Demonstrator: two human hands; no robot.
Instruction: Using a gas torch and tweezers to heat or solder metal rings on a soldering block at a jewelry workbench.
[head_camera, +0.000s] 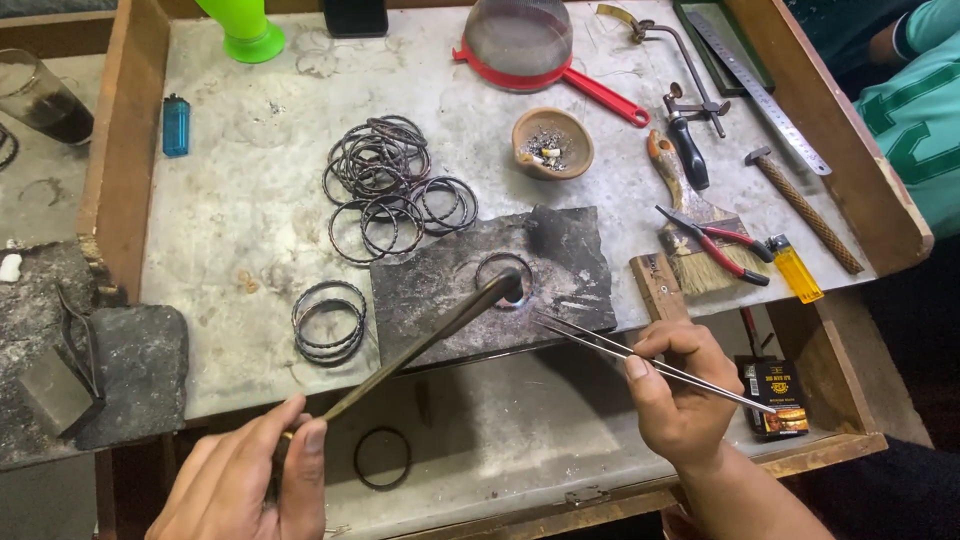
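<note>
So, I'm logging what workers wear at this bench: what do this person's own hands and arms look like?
Both are bare: the left hand and right hand show no gloves, rings or watch, and the right forearm shows no sleeve. The fingernails are short.

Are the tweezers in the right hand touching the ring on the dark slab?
Apart. The head view shows the tweezers tips ending on the slab, clear of the ring.

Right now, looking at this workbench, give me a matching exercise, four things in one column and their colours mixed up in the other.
Things:
1. lighter by the pliers
2. lighter near the left wall
3. sieve rim and handle
4. cone at the back

Colours:
A. red
B. bright green
C. yellow
D. blue

Pairs: 1-C, 2-D, 3-A, 4-B
</note>
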